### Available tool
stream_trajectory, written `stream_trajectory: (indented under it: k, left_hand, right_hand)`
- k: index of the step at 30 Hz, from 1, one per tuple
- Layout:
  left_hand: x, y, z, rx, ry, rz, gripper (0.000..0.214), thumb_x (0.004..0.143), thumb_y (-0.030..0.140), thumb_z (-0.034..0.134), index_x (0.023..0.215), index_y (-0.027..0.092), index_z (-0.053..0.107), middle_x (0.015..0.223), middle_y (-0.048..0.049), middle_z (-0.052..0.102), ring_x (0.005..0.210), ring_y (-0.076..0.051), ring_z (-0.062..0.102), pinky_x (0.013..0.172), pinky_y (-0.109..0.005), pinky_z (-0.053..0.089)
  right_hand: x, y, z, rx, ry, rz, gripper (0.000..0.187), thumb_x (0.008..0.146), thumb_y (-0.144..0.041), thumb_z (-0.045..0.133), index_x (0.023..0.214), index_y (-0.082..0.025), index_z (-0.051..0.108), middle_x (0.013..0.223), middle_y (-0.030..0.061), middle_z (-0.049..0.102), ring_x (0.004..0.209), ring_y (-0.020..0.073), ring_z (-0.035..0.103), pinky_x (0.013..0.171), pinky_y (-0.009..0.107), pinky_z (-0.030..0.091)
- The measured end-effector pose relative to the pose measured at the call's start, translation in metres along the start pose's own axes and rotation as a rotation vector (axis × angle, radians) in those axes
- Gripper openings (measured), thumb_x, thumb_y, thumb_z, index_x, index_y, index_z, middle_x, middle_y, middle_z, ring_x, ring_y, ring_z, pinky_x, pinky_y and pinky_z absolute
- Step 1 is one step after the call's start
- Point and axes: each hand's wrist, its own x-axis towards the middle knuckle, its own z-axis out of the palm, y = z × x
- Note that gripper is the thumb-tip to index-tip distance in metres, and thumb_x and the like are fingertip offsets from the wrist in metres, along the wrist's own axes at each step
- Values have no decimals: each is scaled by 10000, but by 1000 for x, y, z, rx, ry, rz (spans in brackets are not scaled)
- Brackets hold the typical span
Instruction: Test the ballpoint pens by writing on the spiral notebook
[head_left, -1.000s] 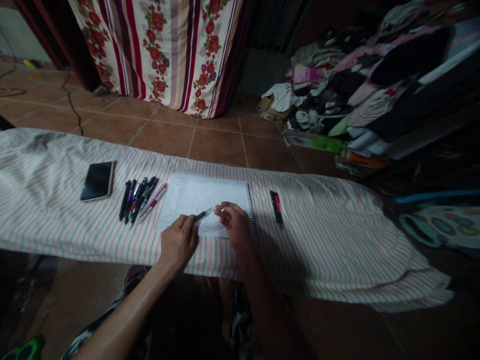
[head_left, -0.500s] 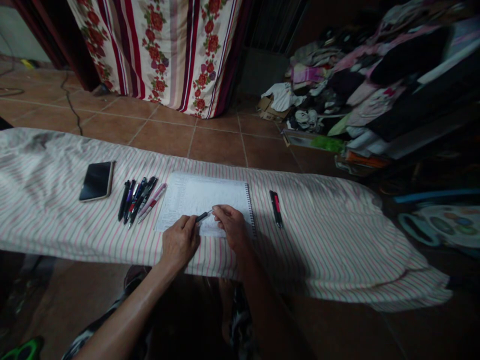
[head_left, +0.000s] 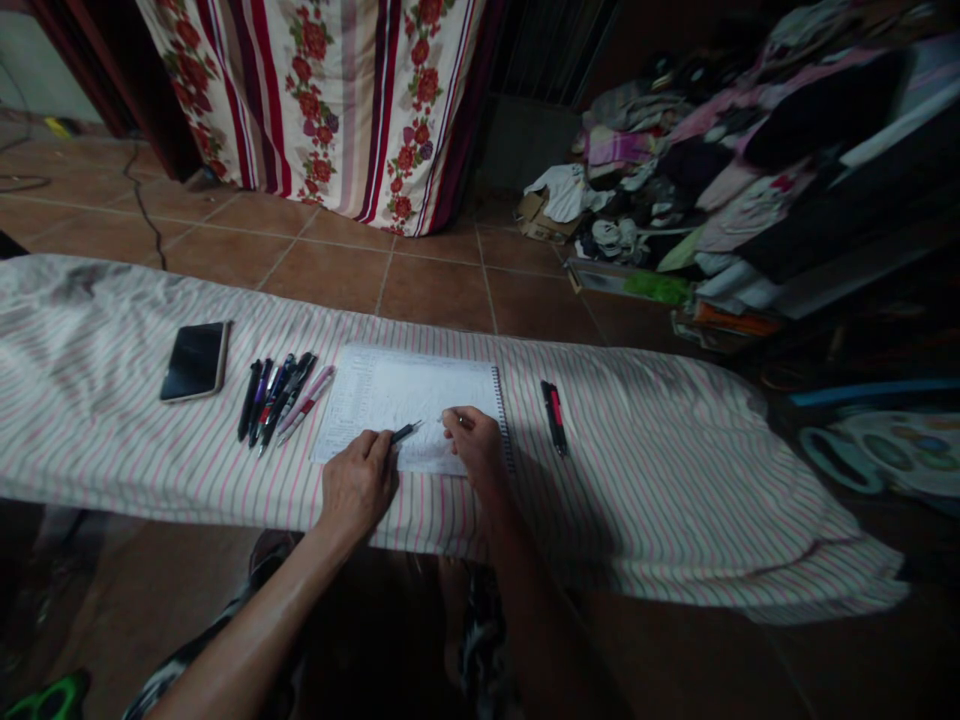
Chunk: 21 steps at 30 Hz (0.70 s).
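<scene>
A spiral notebook [head_left: 397, 385] covered in writing lies open under both hands. My left hand [head_left: 360, 478] is closed around a dark pen [head_left: 403, 433], whose thin bare end points up and right over the page. To the right of that end, and apart from it, my right hand [head_left: 476, 440] is closed in a pinch. A small pale tip shows at its fingertips, too small to name for certain. Several pens [head_left: 276, 400] lie side by side left of the notebook. Two pens [head_left: 554, 420], black and red, rest on the cloth to its right.
A striped cloth [head_left: 660, 480] covers the long bench. A phone [head_left: 195, 362] lies at its left. Beyond are a tiled floor [head_left: 330, 265], a flowered curtain [head_left: 352, 110] and a heap of clothes [head_left: 675, 170] at the right.
My right hand has moved right, away from the thin end of the pen, and its fingers have curled in more. My left hand has stayed nearly still with the pen.
</scene>
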Motion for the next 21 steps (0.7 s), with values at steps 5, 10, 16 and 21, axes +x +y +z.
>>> stream_trajectory:
  k: [5, 10, 16, 21]
  left_hand:
    - [0, 0, 1, 11, -7, 14, 303, 895, 294, 344, 1091, 189, 551, 882, -50, 629, 709, -162, 583, 550, -260, 381]
    - [1, 1, -1, 12, -13, 11, 299, 895, 295, 341, 1078, 192, 553, 869, -51, 631, 697, -155, 579, 550, -256, 385]
    - [0, -1, 0, -7, 3, 10, 308, 896, 312, 343, 1086, 186, 549, 879, -53, 632, 711, -161, 586, 544, -257, 383]
    - [0, -1, 0, 2, 10, 10, 303, 900, 313, 342, 1067, 186, 561, 863, -45, 634, 701, -161, 586, 536, -257, 374]
  right_hand:
    - [-1, -1, -2, -185, -21, -107, 177, 697, -346, 528, 641, -211, 628, 468, -29, 580, 370, 103, 494, 401, 208, 346]
    - [2, 2, 0, -91, -22, -63, 178, 697, -353, 539, 684, -213, 647, 482, -28, 592, 411, 120, 556, 431, 213, 391]
    - [10, 11, 0, 15, -65, -83, 217, 703, -303, 533, 846, -191, 650, 580, -2, 637, 509, 144, 613, 534, 258, 472]
    - [14, 18, -6, 81, -37, -155, 232, 719, -236, 477, 910, -174, 594, 692, 22, 642, 591, 145, 625, 535, 254, 477]
